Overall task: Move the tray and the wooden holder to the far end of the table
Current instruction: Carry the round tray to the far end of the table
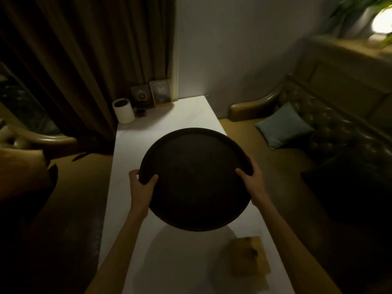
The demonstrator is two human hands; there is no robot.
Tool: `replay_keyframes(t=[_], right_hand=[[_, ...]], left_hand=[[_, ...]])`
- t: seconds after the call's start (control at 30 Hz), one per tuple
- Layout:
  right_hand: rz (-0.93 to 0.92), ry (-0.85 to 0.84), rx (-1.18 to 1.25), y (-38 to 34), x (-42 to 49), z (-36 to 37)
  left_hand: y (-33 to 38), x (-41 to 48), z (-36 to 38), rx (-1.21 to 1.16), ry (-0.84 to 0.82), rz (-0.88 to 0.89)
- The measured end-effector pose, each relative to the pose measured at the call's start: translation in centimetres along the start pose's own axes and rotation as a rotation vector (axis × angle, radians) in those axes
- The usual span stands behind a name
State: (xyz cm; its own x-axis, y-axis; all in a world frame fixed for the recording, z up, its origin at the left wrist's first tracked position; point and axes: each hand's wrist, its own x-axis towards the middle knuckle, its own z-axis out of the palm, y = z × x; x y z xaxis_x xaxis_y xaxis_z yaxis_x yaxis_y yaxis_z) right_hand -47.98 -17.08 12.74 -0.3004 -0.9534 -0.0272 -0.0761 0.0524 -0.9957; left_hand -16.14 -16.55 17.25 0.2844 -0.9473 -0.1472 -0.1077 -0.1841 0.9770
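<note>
Now the round dark tray is held up over the white tabletop. It is gripped at both sides, the left hand and the right hand each clenched on its rim, so it is kept level and probably cannot tip. The wooden holder is left on the near end, close to the right edge. Plenty of bare room is seen ahead, until the white cup and the small signs by the wall.
</note>
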Motion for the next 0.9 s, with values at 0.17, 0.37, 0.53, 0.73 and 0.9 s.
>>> replay_keyframes(t=[0.17,0.37,0.53,0.73,0.9], right_hand=[[-0.060,-0.009,-0.043,-2.1,1.4,-11.0],[-0.117,-0.108,-0.070,-3.2,3.9,-21.9],[-0.109,-0.197,-0.068,-3.1,2.8,-26.0],[-0.100,-0.233,-0.093,-4.1,0.5,-26.5],[-0.137,-0.282,-0.093,-5.1,0.4,-26.2]], left_hand=[[1.9,-5.8,9.5,-0.015,0.058,0.013],[2.2,-13.0,19.2,-0.052,0.197,-0.020],[2.3,-18.3,21.8,0.003,0.293,-0.060],[3.5,-20.8,20.6,0.022,0.323,-0.063],[4.0,-22.6,20.3,-0.031,0.386,-0.023]])
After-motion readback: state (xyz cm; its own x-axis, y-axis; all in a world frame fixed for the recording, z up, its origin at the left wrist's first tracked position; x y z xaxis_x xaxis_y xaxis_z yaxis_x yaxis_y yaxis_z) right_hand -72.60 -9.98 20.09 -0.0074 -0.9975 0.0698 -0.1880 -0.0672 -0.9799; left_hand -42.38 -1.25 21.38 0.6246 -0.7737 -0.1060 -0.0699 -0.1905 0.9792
